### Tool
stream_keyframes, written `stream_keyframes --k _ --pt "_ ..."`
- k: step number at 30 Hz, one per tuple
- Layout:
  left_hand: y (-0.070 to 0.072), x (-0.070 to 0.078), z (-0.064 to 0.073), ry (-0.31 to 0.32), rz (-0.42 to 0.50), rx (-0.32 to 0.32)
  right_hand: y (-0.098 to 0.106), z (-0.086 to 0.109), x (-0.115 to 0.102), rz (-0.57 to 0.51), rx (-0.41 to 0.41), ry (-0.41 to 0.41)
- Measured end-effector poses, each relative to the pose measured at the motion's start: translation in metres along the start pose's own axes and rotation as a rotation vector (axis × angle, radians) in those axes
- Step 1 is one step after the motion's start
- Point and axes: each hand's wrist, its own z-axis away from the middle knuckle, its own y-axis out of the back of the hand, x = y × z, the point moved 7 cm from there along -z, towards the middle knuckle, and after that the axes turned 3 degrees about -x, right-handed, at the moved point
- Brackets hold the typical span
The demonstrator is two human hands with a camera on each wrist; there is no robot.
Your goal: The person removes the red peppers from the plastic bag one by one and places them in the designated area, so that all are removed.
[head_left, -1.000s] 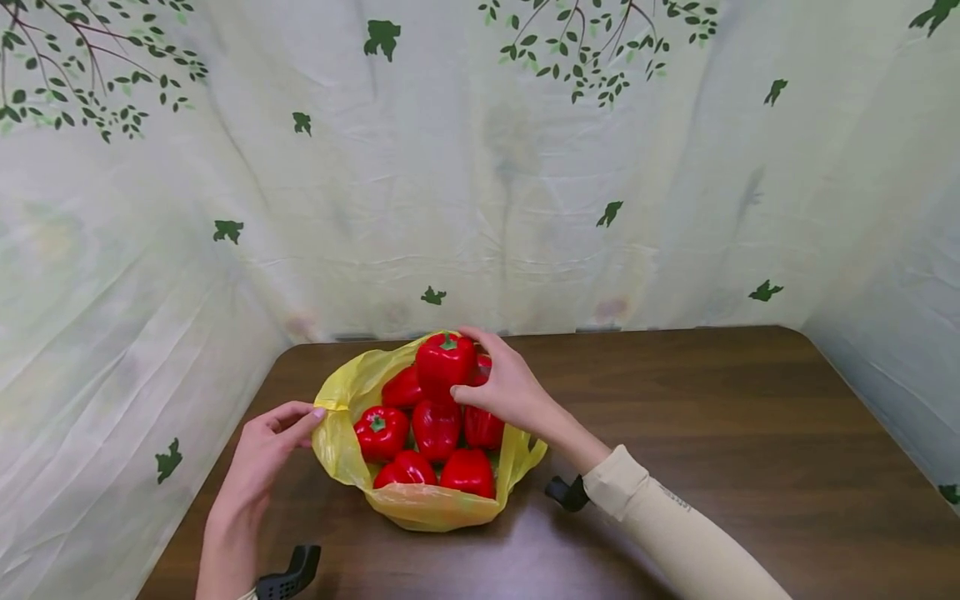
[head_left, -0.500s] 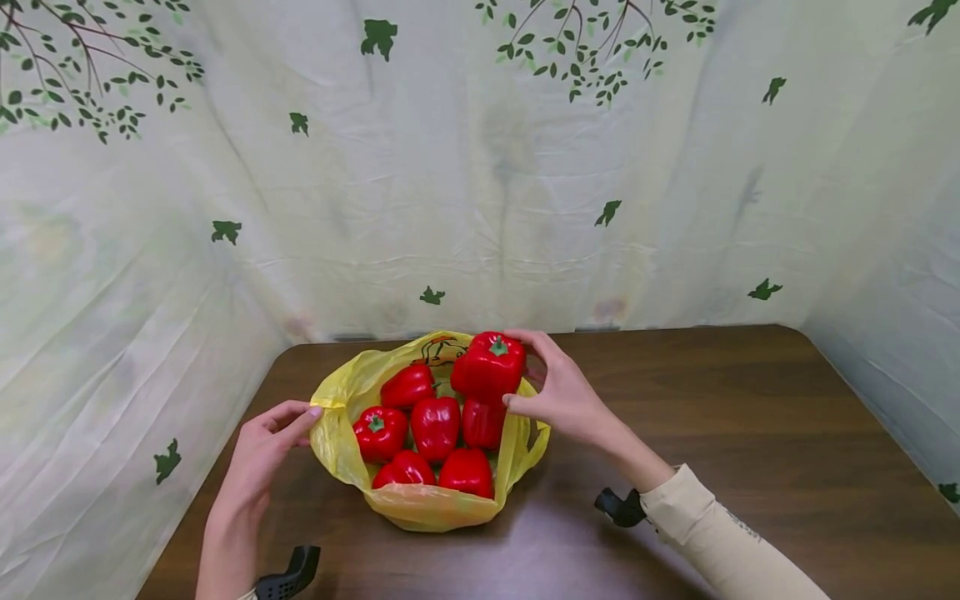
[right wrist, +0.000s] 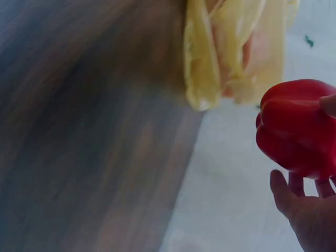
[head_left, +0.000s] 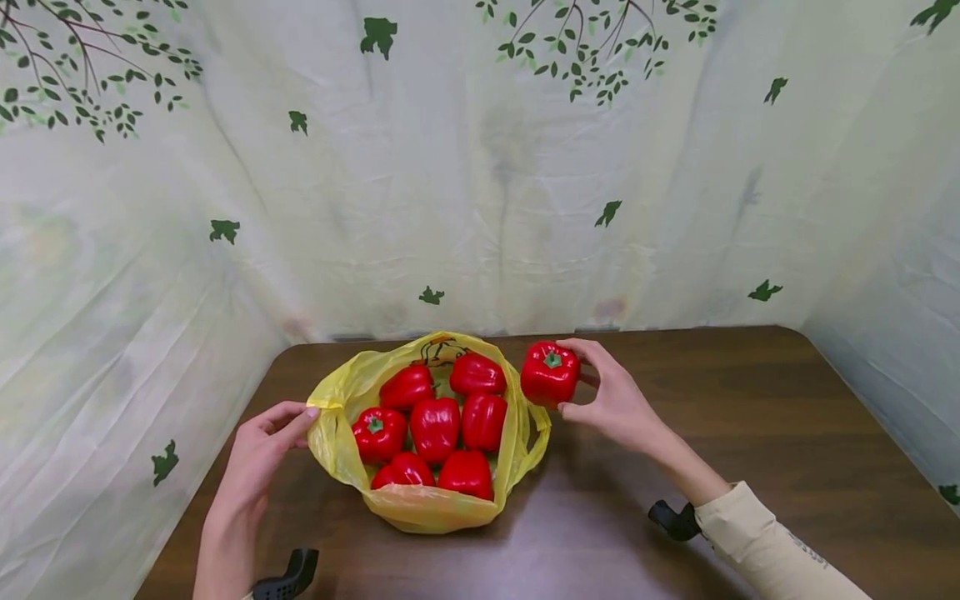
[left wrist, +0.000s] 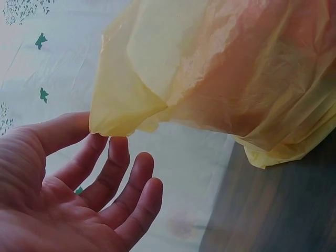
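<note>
A yellow plastic bag (head_left: 431, 510) lies open on the table with several red bell peppers (head_left: 435, 429) inside. My left hand (head_left: 258, 454) pinches the bag's left rim between thumb and forefinger; in the left wrist view the other fingers (left wrist: 137, 178) are loosely bent below the yellow film (left wrist: 157, 63). To the right of the bag, my right hand (head_left: 618, 404) holds one red bell pepper (head_left: 551, 374) by its right side, its green stem end facing the head camera. The right wrist view shows this pepper (right wrist: 299, 128) with fingers beneath it and a fingertip on its side.
The brown wooden table (head_left: 712, 400) extends to the right of the bag. Behind it hangs a pale curtain (head_left: 510, 208) with green leaf prints. A loose bag handle (head_left: 538, 442) stands out at the bag's right side.
My right hand has carried the pepper rightward from above the bag's contents to outside its right rim. The peppers beneath are now uncovered. My left hand stays at the left rim.
</note>
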Motion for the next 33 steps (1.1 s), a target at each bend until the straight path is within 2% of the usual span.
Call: stream_keyframes --k 7,11,24,29,33 --pt "0.001 0.001 0.001 -0.001 -0.006 -0.006 0.014 0.011 0.031 -0.067 -0.056 -0.170" --pt "0.001 0.001 0.000 0.002 -0.013 -0.013 0.020 0.014 0.043 -0.057 -0.084 -0.218" --pt "-0.003 -0.003 -0.004 0.016 -0.025 -0.041 0.029 0.011 0.076 0.108 -0.149 -0.211" --pt "-0.004 -0.007 -0.006 0.037 -0.010 -0.035 0.030 0.007 0.082 0.110 -0.172 -0.208" --pt "-0.005 -0.006 -0.005 0.032 -0.015 -0.042 0.033 0.005 0.083 0.153 -0.164 -0.205"
